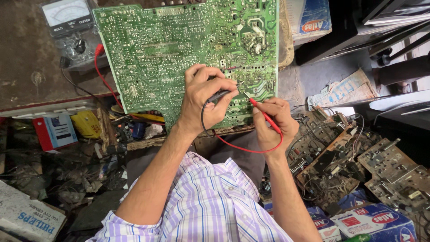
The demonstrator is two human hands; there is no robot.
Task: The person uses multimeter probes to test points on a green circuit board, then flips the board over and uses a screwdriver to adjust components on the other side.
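Green board (pixel 179 58): lies solder side up before me.
Left hand (pixel 207 96): I pinch the black probe (pixel 220 95) closed.
Right hand (pixel 274 121): I clamp the red probe (pixel 264 114).
Progress: both tips meet the board; reading under way, I judge.

A white meter dial face (pixel 62 13) sits at the top left of the surface, and a blue-and-white carton (pixel 311 18) stands at the top right. Below lie a red-and-blue box (pixel 53 131), a grey carton (pixel 27 217) bottom left, and blue-and-red cartons (pixel 371 222) bottom right.
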